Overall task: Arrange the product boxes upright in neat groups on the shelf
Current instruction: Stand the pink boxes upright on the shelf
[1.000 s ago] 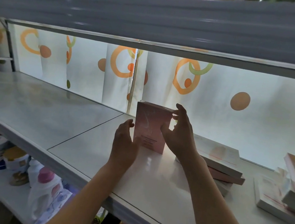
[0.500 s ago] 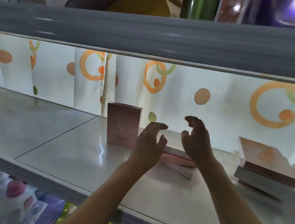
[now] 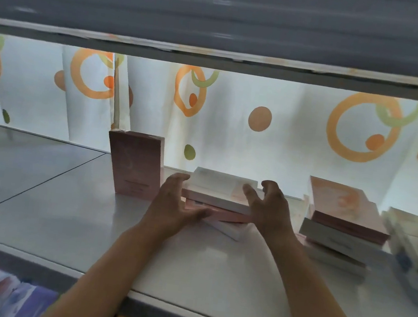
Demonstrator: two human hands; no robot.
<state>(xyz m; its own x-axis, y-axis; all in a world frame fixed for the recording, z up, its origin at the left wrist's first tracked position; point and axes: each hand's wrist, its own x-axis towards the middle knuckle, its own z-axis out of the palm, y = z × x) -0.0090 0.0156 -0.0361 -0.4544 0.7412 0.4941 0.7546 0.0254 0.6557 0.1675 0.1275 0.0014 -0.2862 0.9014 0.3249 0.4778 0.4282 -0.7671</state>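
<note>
flat white rectangular cardboard box (image 3: pixel 221 190) atop a short stack, beside an upright glossy pink carton (image 3: pixel 135 164). flanked by left hand (image 3: pixel 174 204) and right hand (image 3: pixel 269 207), fingers spread, gripping nothing.

pink upright box (image 3: pixel 135 165), orange-ringed white curtain (image 3: pixel 287 131).

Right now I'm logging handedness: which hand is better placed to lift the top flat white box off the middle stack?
Right hand: its fingers already curl over the top flat white box.
</note>
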